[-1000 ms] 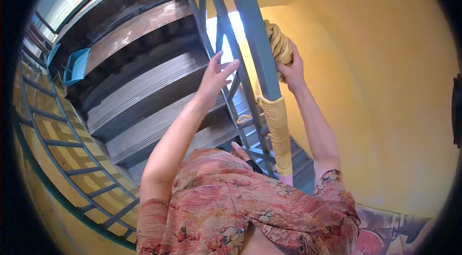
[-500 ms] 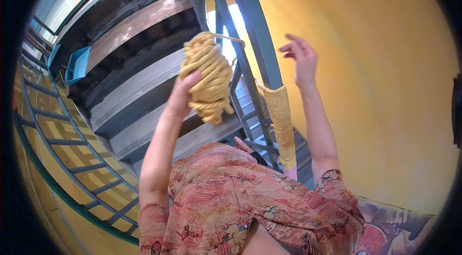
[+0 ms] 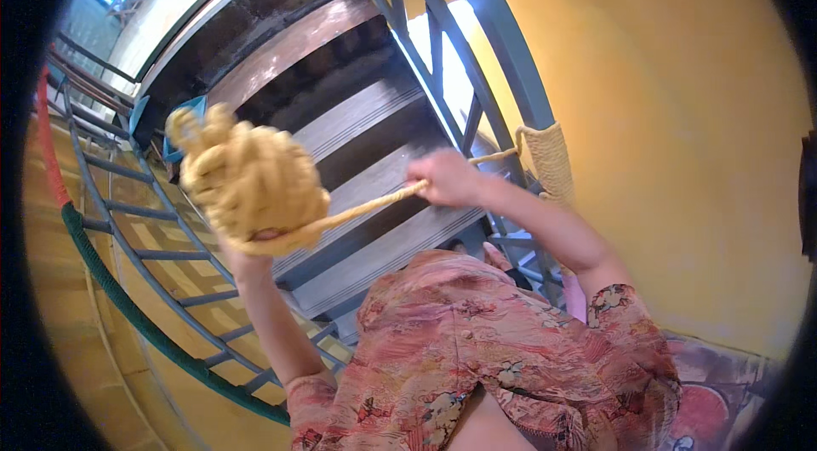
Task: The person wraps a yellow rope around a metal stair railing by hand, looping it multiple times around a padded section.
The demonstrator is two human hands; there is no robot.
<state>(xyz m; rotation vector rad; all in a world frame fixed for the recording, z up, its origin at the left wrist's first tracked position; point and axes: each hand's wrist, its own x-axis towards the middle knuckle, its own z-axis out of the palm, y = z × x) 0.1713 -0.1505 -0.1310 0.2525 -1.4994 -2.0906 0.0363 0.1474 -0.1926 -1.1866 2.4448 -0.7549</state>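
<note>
A thick bundle of yellow braided cord (image 3: 251, 170) is raised at the left, its outline blurred by motion. My left hand (image 3: 248, 257) is closed around its lower end, mostly hidden by the loops. From the bundle a taut strand of the cord (image 3: 366, 208) runs rightward into my right hand (image 3: 444, 179), which is closed on it. Beyond that hand the strand continues to the blue-grey stair handrail (image 3: 508, 34). Tight yellow coils (image 3: 546, 163) cover the rail's lower part; my right forearm hides some of that stretch.
Grey stair treads (image 3: 362, 115) climb in front of me. A second railing (image 3: 170, 255) at the left carries green wrapping (image 3: 128, 306) and red wrapping (image 3: 53, 145). A blue container (image 3: 194, 105) sits on the stairs, partly hidden. A yellow wall (image 3: 672, 145) stands at the right.
My left hand has swung the bundle leftward, drawing out a strand. My right hand, empty and raised beside the rail before, has come down left and closed on the cord. The view has shifted.
</note>
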